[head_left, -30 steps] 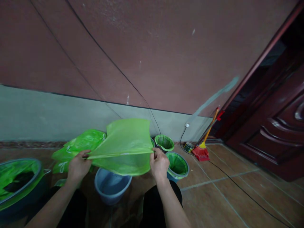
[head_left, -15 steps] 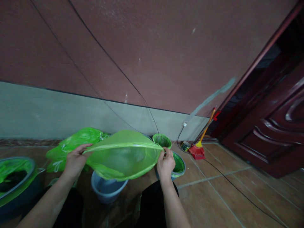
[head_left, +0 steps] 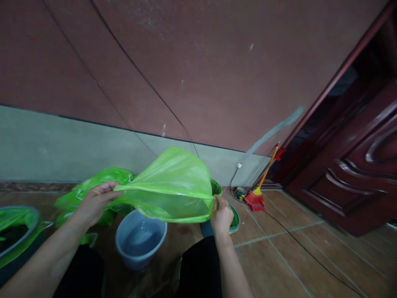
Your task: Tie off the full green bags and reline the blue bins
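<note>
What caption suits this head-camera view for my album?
Left hand and right hand hold a translucent green plastic bag near a round pale-blue plastic bucket.

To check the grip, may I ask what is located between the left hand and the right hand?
In the head view, a green plastic bag spans from the left hand to the right hand.

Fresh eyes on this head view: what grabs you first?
The bright green bag, mid-frame, stretched between the left hand and the right hand, its mouth parted. Then the blue bucket on the floor, lower in the frame than the bag. To the right, a red-and-yellow broom stands near the dark red door.
</note>
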The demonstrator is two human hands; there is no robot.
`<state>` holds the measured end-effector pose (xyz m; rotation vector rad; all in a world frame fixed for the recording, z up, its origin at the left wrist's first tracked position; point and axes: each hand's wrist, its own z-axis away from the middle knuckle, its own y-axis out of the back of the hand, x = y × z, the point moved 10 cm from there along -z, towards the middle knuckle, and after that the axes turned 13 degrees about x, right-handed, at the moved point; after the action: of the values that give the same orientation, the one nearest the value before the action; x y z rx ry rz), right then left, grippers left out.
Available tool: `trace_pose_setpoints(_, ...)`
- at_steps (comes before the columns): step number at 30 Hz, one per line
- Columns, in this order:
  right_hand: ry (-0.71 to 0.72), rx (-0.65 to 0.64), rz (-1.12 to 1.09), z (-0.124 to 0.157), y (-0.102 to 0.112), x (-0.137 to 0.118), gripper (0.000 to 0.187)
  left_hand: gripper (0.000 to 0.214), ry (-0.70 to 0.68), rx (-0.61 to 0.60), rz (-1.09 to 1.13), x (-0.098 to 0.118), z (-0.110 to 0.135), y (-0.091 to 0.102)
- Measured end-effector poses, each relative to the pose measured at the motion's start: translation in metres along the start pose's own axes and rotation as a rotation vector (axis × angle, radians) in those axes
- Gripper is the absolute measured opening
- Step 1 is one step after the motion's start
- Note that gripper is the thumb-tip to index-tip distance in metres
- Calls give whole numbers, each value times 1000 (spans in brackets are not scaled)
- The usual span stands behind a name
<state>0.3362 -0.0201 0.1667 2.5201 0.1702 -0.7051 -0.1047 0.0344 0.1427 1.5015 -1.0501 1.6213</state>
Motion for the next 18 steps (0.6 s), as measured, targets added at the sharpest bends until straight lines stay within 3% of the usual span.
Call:
trace_pose_setpoints(3,9,53,-15,1,7,0,41,31,-118,191,-44,1,-6,12)
trace_pose_setpoints(5,3,77,-39,4,10,-2,40,22,-204,332,-171,4,-4,19)
trace_pose_setpoints(8,-35,96,-102,12,10,-5,35,12,-302,444,-424,11,4,19)
trace_pose_setpoints(12,-133,150,-171,21,10,3,32,17,-381,474,-581,20,15,11)
trace_pose_setpoints(18,-192,334,-193,13,23,13,30,10,-398,421,-576,22,21,-1)
